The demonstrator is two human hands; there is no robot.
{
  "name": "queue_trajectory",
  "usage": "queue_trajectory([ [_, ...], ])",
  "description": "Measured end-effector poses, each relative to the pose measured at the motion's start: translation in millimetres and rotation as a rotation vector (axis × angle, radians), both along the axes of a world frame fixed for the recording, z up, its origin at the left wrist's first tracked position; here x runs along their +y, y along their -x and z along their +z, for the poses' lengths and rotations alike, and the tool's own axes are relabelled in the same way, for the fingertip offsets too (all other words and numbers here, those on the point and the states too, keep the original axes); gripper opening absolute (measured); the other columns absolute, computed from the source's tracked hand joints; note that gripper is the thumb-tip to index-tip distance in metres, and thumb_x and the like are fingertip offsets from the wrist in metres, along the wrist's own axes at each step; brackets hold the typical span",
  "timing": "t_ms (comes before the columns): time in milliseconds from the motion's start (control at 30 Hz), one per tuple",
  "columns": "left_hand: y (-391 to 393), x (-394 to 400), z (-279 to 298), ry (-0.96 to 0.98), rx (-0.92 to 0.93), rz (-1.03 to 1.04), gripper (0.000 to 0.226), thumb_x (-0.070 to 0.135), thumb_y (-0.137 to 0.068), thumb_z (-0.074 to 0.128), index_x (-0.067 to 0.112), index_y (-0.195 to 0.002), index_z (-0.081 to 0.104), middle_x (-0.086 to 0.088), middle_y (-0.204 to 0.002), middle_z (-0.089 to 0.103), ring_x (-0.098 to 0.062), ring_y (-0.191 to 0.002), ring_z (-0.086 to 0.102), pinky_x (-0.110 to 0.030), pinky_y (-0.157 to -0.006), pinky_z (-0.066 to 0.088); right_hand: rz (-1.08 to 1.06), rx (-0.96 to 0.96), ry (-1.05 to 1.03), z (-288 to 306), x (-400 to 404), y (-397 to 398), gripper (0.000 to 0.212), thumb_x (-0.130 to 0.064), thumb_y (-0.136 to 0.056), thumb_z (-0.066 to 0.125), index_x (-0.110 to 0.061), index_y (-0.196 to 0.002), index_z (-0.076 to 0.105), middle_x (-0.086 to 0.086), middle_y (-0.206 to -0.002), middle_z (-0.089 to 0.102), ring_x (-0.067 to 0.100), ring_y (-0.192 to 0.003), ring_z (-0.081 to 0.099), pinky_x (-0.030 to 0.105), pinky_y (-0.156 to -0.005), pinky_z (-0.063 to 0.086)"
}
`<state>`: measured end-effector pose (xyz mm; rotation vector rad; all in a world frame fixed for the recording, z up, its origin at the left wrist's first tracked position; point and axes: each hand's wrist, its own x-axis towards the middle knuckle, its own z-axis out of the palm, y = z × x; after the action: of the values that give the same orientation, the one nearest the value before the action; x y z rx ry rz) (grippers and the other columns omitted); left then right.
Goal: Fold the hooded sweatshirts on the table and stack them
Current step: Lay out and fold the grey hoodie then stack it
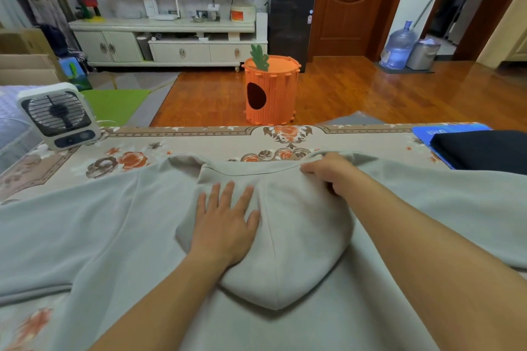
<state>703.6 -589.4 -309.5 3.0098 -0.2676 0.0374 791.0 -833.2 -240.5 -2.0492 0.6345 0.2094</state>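
Pressing flat with fingers spread, the left hand (225, 222) rests on the grey hood (299, 236); beside it, the right hand (332, 172) pinches the hood's far edge.

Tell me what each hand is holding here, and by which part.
The right hand pinches the grey sweatshirt at the neckline beside the hood. The left hand holds nothing, pressing flat on the hood.

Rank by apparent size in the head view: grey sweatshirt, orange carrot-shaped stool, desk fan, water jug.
1. grey sweatshirt, by far the largest
2. orange carrot-shaped stool
3. desk fan, near the camera, so unsure against the stool
4. water jug
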Motion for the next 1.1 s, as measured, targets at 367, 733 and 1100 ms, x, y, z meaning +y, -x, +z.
queue_trajectory([
  [367,-4,-7,14,-0.060,0.114,0.109,0.068,0.071,-0.091,0.011,0.052,-0.155,-0.003,-0.001,-0.169,0.000,-0.039,-0.153,-0.004,-0.069,-0.114,0.000,0.477,-0.556,1.013,-24,21,42,0.049,-0.043,-0.101,0.044,-0.024,-0.145,0.044,0.013,-0.157,0.033,0.040,-0.140,0.031,0.057,-0.113,0.031],
  [733,-87,34,56,0.474,-0.066,0.418,0.024,0.034,-0.107,0.041,0.012,-0.112,0.049,-0.011,-0.115,0.063,-0.035,-0.103,0.059,-0.042,-0.081,0.044,0.379,-0.328,0.788,-52,2,65,0.067,-0.065,-0.096,0.022,-0.029,-0.150,0.037,0.003,-0.163,0.023,0.024,-0.148,0.019,0.044,-0.119,0.026],
  [1100,-55,54,81,0.383,0.419,0.493,0.039,0.041,-0.107,0.039,0.006,-0.114,0.054,-0.015,-0.106,0.061,-0.034,-0.092,0.063,-0.037,-0.072,0.055,0.109,-0.112,0.767,-25,-11,62,0.054,-0.050,-0.101,0.033,-0.009,-0.133,0.048,0.017,-0.138,0.049,0.040,-0.123,0.048,0.046,-0.094,0.044],
])
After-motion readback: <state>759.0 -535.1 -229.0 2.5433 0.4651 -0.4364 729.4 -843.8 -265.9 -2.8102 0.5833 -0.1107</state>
